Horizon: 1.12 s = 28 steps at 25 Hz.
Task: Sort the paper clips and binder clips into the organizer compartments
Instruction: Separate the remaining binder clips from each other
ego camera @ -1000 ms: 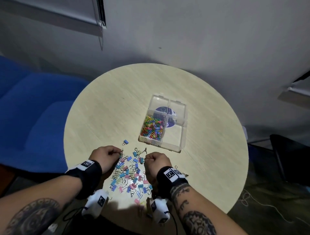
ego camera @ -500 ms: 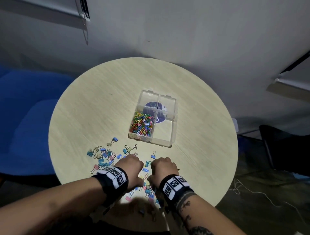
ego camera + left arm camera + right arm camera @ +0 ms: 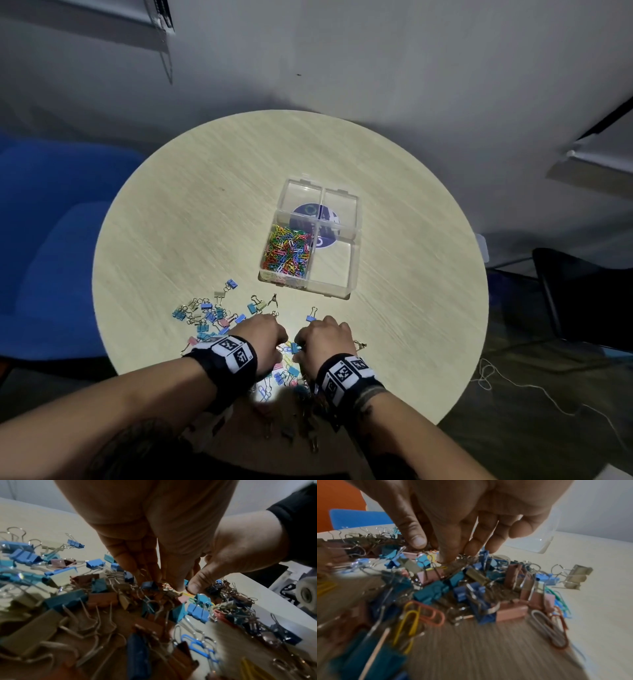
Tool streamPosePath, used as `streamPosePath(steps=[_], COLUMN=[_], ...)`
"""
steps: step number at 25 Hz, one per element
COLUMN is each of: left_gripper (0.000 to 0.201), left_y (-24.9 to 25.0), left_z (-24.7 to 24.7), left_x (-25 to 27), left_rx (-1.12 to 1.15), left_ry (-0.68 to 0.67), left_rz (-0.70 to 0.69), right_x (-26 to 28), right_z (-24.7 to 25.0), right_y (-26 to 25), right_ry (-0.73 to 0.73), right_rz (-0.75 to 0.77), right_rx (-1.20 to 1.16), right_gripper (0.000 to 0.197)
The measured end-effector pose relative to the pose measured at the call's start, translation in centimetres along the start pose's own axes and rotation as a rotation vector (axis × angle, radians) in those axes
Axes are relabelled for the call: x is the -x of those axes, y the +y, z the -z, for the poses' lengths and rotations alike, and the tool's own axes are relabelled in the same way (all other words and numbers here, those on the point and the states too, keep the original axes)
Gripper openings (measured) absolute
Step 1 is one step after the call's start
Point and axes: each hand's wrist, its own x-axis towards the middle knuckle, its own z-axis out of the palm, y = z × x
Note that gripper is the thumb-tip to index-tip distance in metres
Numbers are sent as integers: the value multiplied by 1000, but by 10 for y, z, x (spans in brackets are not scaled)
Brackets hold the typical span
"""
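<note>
On a round table (image 3: 205, 212), both hands work in a heap of binder clips (image 3: 212, 317) near the lower edge of the head view. The left hand (image 3: 265, 337) points its fingers (image 3: 137, 566) down into the heap, tips bunched among clip handles; whether they actually pinch one I cannot tell. The right hand (image 3: 325, 339), just beside it, lowers its thumb (image 3: 418, 539) and forefinger onto the clips, and its grasp is likewise unclear. A few loose paper clips (image 3: 412, 620) lie among the binder clips. The organizer (image 3: 342, 291) sits at frame centre, well apart from the hands, its lower-left compartment filled with coloured paper clips.
</note>
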Motion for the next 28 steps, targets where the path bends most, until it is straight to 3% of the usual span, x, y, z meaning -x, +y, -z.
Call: streamPosePath(steps=[3, 5, 11, 15, 23, 28], left_gripper=[9, 20, 30, 38, 18, 20], left_y=[1, 2, 2, 10, 28, 33], left_z=[3, 3, -1, -5, -5, -8], left_x=[-2, -4, -7, -10, -20, -23], left_rx=[-33, -23, -22, -63, -217, -323], left_ry=[-1, 17, 55, 45, 53, 25], left_rz=[-4, -14, -30, -73, -72, -146], right_x=[-2, -1, -6, -8, 12, 23], right_z=[0, 2, 19, 26, 20, 17], right_y=[2, 3, 18, 27, 35, 41], right_ry=[4, 15, 39, 44, 142, 136], right_rz=[31, 24, -193, -249, -404, -489], right_rx=[-2, -8, -317, -347, -498, -596], right_gripper=[29, 32, 28, 23, 22, 23])
